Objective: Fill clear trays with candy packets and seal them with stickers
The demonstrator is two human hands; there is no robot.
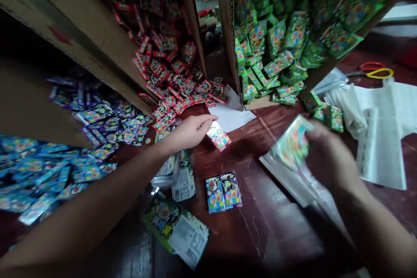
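My left hand (192,131) is closed on a small red packet (219,136), fingers over its upper left edge, just in front of the red pile. To the right, my right hand (330,152) grips a green packet (293,141), blurred by motion, above a clear plastic sleeve (286,180). Between the hands and nearer me, a blue packet (215,194) and a purple packet (231,190) lie side by side on the dark red table. Green printed cards (176,230) with white labels lie below my left forearm.
Open cardboard boxes spill red packets (182,91), green packets (276,69) and purple packets (114,124). Blue packets (32,169) are heaped at far left. Scissors (374,71) and white sheets (384,139) lie at right. Loose green packets (335,118) sit behind my right hand.
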